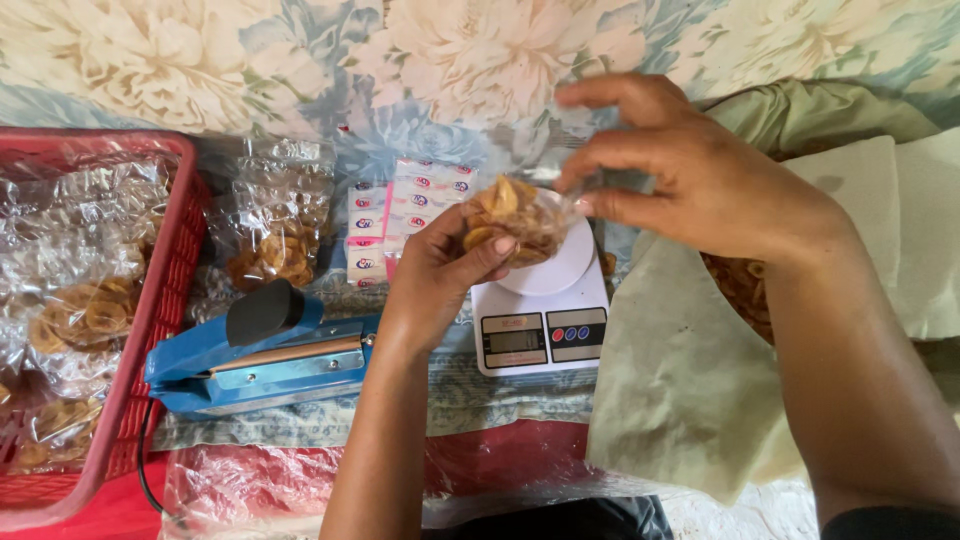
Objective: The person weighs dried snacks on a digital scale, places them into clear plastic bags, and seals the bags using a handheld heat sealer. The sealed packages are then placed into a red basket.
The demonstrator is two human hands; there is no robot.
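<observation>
The left hand point(440, 275) holds a small clear bag of banana chips point(510, 218) from below, its fingers curled under the bag and the thumb pressed against the front side. The right hand point(690, 170) comes from the right and pinches the top edge of the same bag between thumb and middle fingers, while the index finger is stretched out above, not touching the plastic. The bag hangs just above the round white plate of a small digital kitchen scale point(545, 320); I cannot tell if its bottom touches the plate. Just left of the scale stands a blue impulse heat sealer point(262, 355) with a black knob — its right end almost meets the left wrist, so there is little room on that side. Behind the scale lie sheets of small label stickers point(400, 215), and further left a filled clear bag of chips point(280, 225) beside a red plastic basket point(160, 300), which holds more filled bags and takes the whole left edge. On the right, a pale green cloth point(680, 380) covers the floor under the right forearm, and a heap of loose chips point(745, 290) shows at its fold. In front, near the bottom edge, crumpled clear plastic point(250, 480) lies on a red surface.
</observation>
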